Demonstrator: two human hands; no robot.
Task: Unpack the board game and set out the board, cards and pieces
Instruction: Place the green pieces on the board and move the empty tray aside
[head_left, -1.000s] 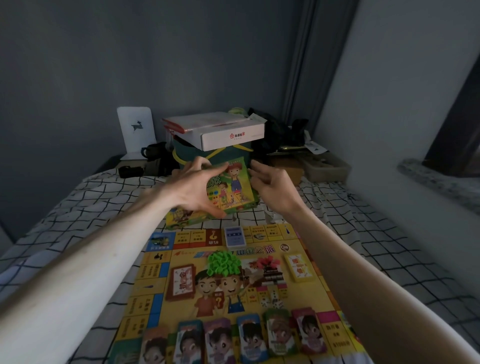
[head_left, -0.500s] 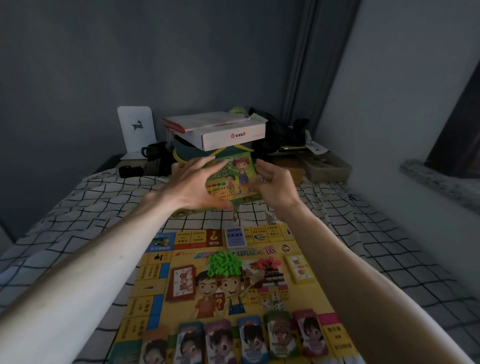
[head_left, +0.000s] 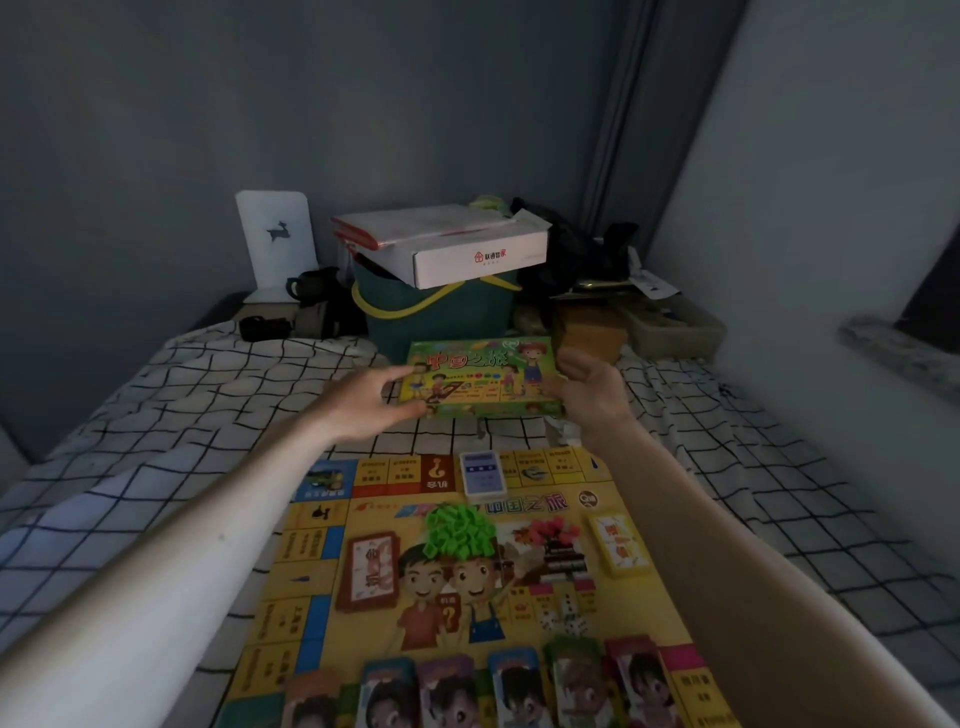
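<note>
Board game box (head_left: 480, 376) sits flat on the bed (head_left: 182, 405), out at 12 o'clock from you and just past the far edge of the board (head_left: 519, 561), with its long axis running 9 to 3. Your left hand (head_left: 371, 397) is at its 9 o'clock end, fingers straight with the tips touching the lid corner, not gripping anything. Your right hand (head_left: 589, 387) is at the 3 o'clock end, palm turned in, fingers relaxed and right beside the edge. I can't tell if it's actually touching. Both hands look about equally close, so to me it reads like you're letting the box go and setup is nearly finished.

On the board: a pale card deck (head_left: 482, 474) near the 12 o'clock edge, a green pile of houses (head_left: 460, 530) in the middle, red pieces (head_left: 553, 532) next to it, a yellow deck (head_left: 618, 543) at 3 o'clock, a red-backed deck (head_left: 370, 571) at 9, dice (head_left: 563, 618), and a row of character cards (head_left: 519, 686) at 6.

Behind the box there's a green bin (head_left: 441, 317) with a white carton (head_left: 467, 249) on top, so not much room to push it further back.
</note>
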